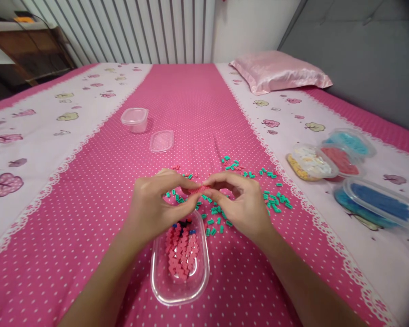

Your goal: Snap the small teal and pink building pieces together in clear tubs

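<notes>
Between my two hands is a small strip of joined pink-red building bricks (200,189). My left hand (162,200) pinches its left end with thumb and forefinger, and my right hand (240,200) pinches the right end. Fingertips cover much of the strip. Just below, a clear plastic container (180,293) holds several assembled pink-red brick strips (182,254), with some black and blue bricks at its far end. Loose green bricks (214,210) lie scattered on the bedspread under and around my right hand, and a few pink-red ones are mixed among them.
A clear lidded tub (135,119) and a loose clear lid (162,141) lie farther off to the left. At right are containers of yellow and white pieces (311,163), red pieces (341,160) and blue pieces (378,200). A pink pillow (279,70) rests at the far right.
</notes>
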The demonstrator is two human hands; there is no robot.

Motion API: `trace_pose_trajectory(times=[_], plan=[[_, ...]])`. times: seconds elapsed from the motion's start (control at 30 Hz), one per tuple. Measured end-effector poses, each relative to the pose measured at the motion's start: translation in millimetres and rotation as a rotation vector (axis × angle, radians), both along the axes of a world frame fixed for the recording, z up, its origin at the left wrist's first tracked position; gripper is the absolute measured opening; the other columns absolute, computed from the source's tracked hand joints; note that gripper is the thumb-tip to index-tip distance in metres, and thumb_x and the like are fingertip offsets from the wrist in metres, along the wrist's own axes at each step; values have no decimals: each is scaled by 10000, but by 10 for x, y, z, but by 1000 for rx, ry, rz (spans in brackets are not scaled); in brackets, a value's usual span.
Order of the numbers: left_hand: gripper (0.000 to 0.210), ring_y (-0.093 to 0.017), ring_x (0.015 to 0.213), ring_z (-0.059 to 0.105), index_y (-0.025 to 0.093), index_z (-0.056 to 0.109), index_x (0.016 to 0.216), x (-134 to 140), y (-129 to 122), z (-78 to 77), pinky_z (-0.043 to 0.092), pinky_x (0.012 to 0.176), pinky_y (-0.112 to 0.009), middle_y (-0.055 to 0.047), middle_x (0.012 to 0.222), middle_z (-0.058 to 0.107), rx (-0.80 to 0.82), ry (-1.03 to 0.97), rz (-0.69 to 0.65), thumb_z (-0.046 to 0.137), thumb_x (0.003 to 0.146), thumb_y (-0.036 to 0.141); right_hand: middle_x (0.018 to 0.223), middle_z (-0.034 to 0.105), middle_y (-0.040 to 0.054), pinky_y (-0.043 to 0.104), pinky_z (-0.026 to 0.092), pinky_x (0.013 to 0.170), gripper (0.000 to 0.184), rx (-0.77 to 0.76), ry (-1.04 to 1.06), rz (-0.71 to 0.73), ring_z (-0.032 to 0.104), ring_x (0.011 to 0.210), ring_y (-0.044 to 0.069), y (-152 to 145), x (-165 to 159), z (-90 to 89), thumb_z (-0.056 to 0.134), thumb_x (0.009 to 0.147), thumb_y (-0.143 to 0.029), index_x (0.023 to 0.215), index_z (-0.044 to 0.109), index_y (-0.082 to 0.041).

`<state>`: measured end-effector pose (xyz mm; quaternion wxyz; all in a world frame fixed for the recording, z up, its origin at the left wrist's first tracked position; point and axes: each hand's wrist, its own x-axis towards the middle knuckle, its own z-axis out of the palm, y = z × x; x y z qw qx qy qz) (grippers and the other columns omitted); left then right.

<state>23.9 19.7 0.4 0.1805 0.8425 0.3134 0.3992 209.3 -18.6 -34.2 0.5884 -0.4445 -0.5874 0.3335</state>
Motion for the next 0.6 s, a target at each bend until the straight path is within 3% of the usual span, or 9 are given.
trace_pose_trajectory(times=[0.1,0.2,0.3,0.43,0.6], plan=[[71,-97,677,705,211,755,868,-150,64,90,526,647,-203,50,757,771,-141,103,-48,763,822,158,833,795,-23,289,602,734,76,-10,-19,63,728,736,142,-26,-36,5,820,824,-232,871,777,-272],[80,-116,835,712,235,770,944,-353,131,199,536,784,-228,29,916,778,-269,220,-267,756,870,208,875,808,-19,290,608,713,182,-62,-16,132,734,724,146,-45,-30,4,860,777,-266,944,789,-280],[72,-158,980,644,299,797,957,-462,116,273,484,876,-285,3,1010,698,-335,439,-447,773,892,279,901,800,-8,279,594,703,194,-105,-1,73,730,745,139,-29,35,-33,811,836,-331,1021,780,-282],[90,-198,990,542,363,807,906,-386,-15,263,355,925,-357,8,932,605,-336,705,-461,836,844,306,893,775,-11,256,571,701,115,-104,-15,-7,715,786,126,12,119,-91,716,919,-337,1005,755,-271],[130,-217,1026,486,380,797,826,-227,-119,147,254,936,-402,20,978,620,-312,773,-393,853,825,262,927,780,-14,253,572,747,98,-69,-114,14,712,808,113,23,122,-80,666,929,-244,985,746,-251]])
